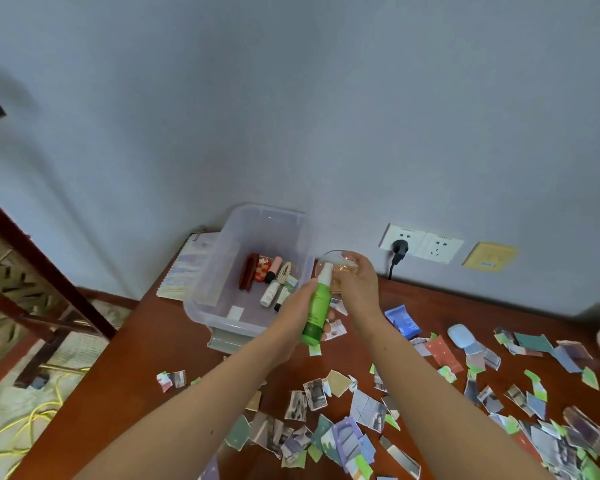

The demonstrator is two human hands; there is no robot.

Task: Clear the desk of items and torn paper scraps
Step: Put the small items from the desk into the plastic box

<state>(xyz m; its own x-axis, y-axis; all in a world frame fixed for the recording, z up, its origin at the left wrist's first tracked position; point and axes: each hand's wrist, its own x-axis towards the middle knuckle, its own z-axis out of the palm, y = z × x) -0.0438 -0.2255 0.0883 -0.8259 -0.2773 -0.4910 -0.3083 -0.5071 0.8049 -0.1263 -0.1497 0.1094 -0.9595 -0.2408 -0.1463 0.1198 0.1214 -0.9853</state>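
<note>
My left hand [297, 306] grips a green spray bottle [317, 308] with a white top, held upright just right of a clear plastic bin [222, 271]. My right hand [355, 284] grips a clear glass jar [336, 263] with yellowish contents, behind the bottle near the wall. The bin holds several small cosmetics and hair clips [269, 277]. Torn paper scraps [343, 420] lie scattered over the brown desk [136, 358], mostly at the front and right.
A blue sachet [402, 320], a red packet [444, 353] and a pale blue oval case [461, 336] lie right of my hands. A notebook [184, 268] sits behind the bin. A black plug [400, 247] is in the wall socket. A yellow cable [32, 420] runs on the floor.
</note>
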